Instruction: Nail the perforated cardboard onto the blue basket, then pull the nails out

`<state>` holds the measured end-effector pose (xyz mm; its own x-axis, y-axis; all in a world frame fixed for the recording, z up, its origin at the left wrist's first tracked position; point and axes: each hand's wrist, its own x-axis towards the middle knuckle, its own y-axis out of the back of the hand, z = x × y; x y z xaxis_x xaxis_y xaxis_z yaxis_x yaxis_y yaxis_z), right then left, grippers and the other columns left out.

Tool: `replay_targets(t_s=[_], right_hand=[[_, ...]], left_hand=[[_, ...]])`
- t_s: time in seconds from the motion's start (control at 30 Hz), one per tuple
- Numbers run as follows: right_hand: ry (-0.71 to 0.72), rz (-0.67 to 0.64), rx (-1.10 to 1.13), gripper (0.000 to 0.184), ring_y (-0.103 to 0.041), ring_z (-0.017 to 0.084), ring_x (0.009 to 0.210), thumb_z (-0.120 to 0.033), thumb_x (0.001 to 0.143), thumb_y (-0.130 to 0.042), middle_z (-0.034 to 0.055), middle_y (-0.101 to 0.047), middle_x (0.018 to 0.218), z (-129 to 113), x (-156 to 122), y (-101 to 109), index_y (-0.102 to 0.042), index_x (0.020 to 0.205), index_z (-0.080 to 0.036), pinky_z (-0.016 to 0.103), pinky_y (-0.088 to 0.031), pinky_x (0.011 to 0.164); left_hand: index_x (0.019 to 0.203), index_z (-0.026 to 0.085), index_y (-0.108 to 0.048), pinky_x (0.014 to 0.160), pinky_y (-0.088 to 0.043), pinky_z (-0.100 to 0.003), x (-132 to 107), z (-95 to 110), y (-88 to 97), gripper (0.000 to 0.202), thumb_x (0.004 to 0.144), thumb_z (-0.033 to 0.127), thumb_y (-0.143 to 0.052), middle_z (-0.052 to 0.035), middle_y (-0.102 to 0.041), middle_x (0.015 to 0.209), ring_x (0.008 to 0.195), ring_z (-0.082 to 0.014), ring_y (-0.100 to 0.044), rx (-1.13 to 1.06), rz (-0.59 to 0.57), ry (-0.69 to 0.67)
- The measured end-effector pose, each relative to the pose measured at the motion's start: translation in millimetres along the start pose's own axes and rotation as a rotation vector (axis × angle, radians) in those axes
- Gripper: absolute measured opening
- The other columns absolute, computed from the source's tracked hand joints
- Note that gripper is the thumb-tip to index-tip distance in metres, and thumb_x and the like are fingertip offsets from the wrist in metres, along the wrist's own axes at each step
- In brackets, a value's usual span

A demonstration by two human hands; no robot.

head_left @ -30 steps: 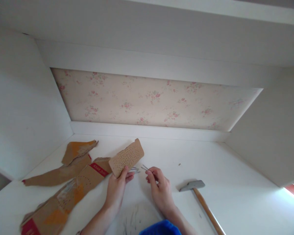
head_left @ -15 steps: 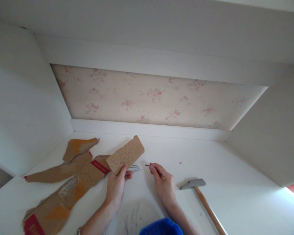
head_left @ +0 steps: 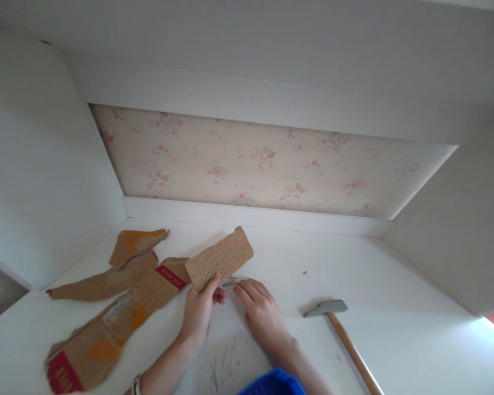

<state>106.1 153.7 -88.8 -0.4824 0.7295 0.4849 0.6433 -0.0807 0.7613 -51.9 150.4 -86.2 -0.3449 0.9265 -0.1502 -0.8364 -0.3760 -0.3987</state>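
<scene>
A piece of cardboard [head_left: 220,259] dotted with small punched holes is tilted up off the surface, pinched along its lower edge by my left hand [head_left: 201,307]. Just right of that hand, several thin grey nails [head_left: 229,282] lie on the white surface, partly hidden behind my fingers. My right hand [head_left: 261,312] is at the nails, palm down, with its fingers drawn together. Its fingertips point toward them, and whatever is between them is hidden.
Torn cardboard pieces [head_left: 107,329] with red and orange print lie at the left. A hammer [head_left: 346,340] with a wooden handle rests at the right. A blue container [head_left: 274,384] is at the bottom edge. White panels enclose the surface.
My right hand has moved left and down to the nails; the small dark nail seen in its fingertips earlier no longer shows. My left hand still holds the cardboard.
</scene>
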Motion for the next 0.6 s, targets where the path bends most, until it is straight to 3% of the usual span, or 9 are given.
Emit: replay_targets(t_s=[0.2,0.33,0.6], right_hand=[[0.005,-0.104,0.009,0.032,-0.068,0.022,0.096,-0.002,0.092,-0.046,0.0064,-0.074,0.100,-1.6,5.3,2.9,-0.065,0.108,-0.022,0.034,-0.054,0.088],[-0.040,-0.140,0.035,0.027,-0.069,0.019,0.086,-0.006,0.095,-0.044,0.0028,-0.072,0.093,-1.5,5.5,4.3,-0.063,0.104,-0.023,0.027,-0.054,0.078],[-0.051,-0.166,0.072,0.044,-0.069,0.018,0.088,0.006,0.084,-0.040,0.0022,-0.072,0.095,0.6,4.3,5.1,-0.064,0.105,-0.025,0.025,-0.052,0.077]], left_hand=[[0.069,0.013,-0.066,0.049,-0.041,-0.023,0.4,-0.7,0.2,0.030,0.068,0.039,-0.080,0.0003,-0.063,0.055,0.049,-0.0119,-0.053,0.009,-0.017,0.000],[0.067,0.013,-0.066,0.050,-0.041,-0.023,-0.6,-0.4,0.4,0.028,0.069,0.038,-0.079,0.0000,-0.063,0.055,0.050,-0.0116,-0.053,0.027,-0.062,-0.005],[0.059,0.015,-0.063,0.054,-0.040,-0.024,-4.6,2.3,1.2,0.031,0.076,0.038,-0.075,-0.0005,-0.060,0.052,0.052,-0.0123,-0.052,0.115,-0.171,-0.008]])
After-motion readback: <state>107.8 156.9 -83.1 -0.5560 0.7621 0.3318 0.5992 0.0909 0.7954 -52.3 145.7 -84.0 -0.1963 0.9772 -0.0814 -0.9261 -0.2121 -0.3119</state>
